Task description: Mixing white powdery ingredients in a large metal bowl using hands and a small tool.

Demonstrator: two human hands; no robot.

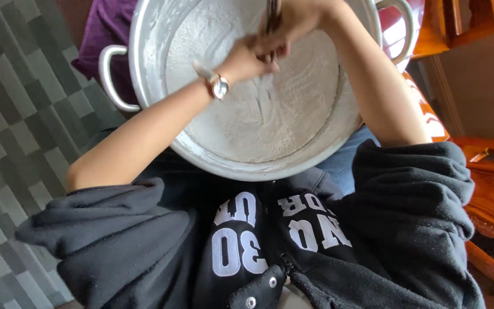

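Two hands, left hand (251, 57) and right hand (298, 20), grip sticks (272, 17) over one floured pan (258, 109).

Looks like a home, prob. a living/sitting room, not a proper kitchen: carved, glossy red-brown wooden furniture (490, 189) at right, purple cushion (105, 28) behind, grey block-pattern floor (12, 114). Big two-handled metal basin (144, 34) of white flour (258, 109) sits on person's lap.
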